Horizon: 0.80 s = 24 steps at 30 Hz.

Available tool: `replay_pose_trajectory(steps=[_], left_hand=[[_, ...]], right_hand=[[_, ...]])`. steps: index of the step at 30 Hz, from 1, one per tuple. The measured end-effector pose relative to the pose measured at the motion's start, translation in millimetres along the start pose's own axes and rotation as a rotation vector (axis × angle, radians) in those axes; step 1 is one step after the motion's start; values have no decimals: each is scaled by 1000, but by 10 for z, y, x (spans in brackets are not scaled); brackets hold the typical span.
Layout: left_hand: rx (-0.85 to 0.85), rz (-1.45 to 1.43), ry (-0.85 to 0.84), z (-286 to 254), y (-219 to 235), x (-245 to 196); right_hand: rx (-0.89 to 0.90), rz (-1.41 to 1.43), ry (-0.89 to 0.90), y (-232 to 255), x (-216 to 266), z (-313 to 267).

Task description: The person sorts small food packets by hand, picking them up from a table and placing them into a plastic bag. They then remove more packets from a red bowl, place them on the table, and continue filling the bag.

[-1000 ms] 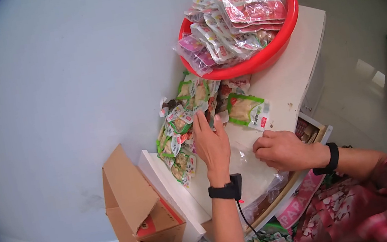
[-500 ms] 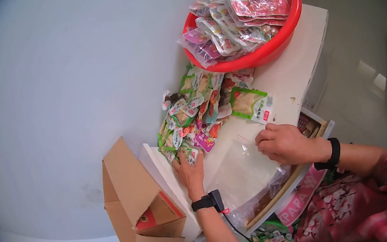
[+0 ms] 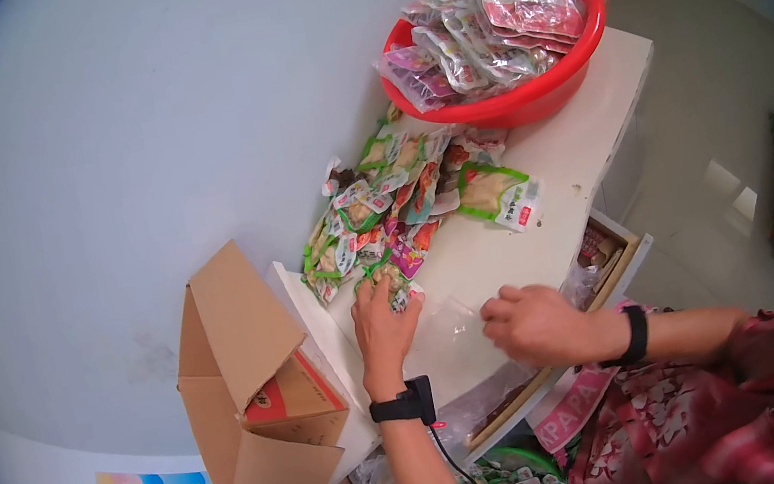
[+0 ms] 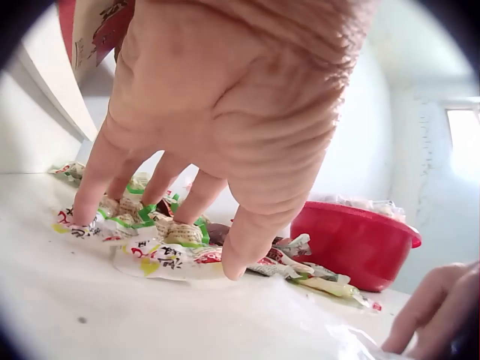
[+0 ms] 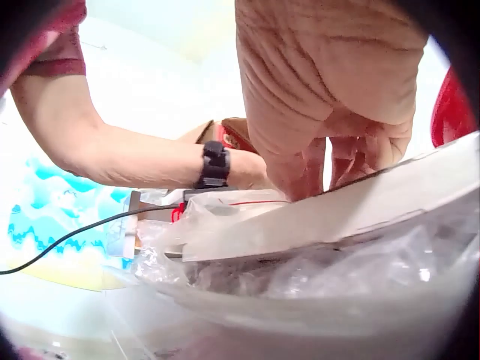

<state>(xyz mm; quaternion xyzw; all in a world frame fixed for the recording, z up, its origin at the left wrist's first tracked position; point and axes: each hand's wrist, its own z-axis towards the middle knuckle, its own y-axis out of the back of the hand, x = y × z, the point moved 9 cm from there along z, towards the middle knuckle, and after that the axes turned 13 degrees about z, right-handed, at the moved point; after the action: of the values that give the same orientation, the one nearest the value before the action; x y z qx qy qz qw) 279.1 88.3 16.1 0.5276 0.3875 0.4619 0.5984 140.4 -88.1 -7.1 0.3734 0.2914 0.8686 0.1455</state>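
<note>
My left hand (image 3: 383, 334) rests with spread fingers on a small snack packet (image 3: 403, 292) at the near end of a heap of packets (image 3: 413, 182). In the left wrist view, the fingertips press down among the packets and the thumb touches the edge of a white packet (image 4: 169, 259). Low over the white tabletop, my right hand (image 3: 547, 326), fingers curled, pinches the edge of a clear plastic bag (image 3: 447, 334) lying flat between the hands. Its fingertips are partly hidden behind the table edge in the right wrist view. One green-edged packet (image 3: 493, 193) lies apart, right of the heap.
A red basin (image 3: 537, 105) full of bagged packets stands at the table's far end. An opened cardboard box (image 3: 247, 315) is at the left. Below the table's front edge, a drawer (image 3: 627, 255) stands pulled out, holding plastic. A green-rimmed container (image 3: 549, 465) of packets sits lower down.
My left hand has moved from above the heap's middle down to the packet at its near end. The right hand has stayed by the plastic bag. The head view has shifted slightly.
</note>
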Motion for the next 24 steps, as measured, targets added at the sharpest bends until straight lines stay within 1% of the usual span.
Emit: replay_pose_trajectory(steps=[2, 3, 7, 10, 11, 13, 16, 19, 22, 23, 24], left_hand=[[16, -17, -5, 83, 13, -66], [19, -41, -9, 108, 21, -122], [9, -197, 16, 55, 84, -174], [-120, -102, -61, -71, 101, -155], [-91, -113, -70, -80, 52, -133], [-35, -130, -89, -89, 113, -153], [100, -272, -193, -111, 137, -273], [244, -508, -228, -199, 110, -400], [199, -453, -359, -264, 181, -682], [118, -390, -451, -276, 240, -806], [57, -415, -462, -266, 273, -866]], right_hand=[[37, -1, -55, -233, 74, 102], [77, 31, -56, -327, 90, 156], [114, 44, -87, -423, 102, 258], [147, 52, -87, -349, 70, 237], [149, 47, -88, -329, 63, 210], [140, 40, -92, -304, 52, 164], [100, 30, -90, -251, 51, 103], [47, 5, -64, -204, 95, 76], [17, -25, -36, -195, 167, 64], [4, -23, -28, -211, 164, 64], [-10, -21, -21, -214, 158, 62]])
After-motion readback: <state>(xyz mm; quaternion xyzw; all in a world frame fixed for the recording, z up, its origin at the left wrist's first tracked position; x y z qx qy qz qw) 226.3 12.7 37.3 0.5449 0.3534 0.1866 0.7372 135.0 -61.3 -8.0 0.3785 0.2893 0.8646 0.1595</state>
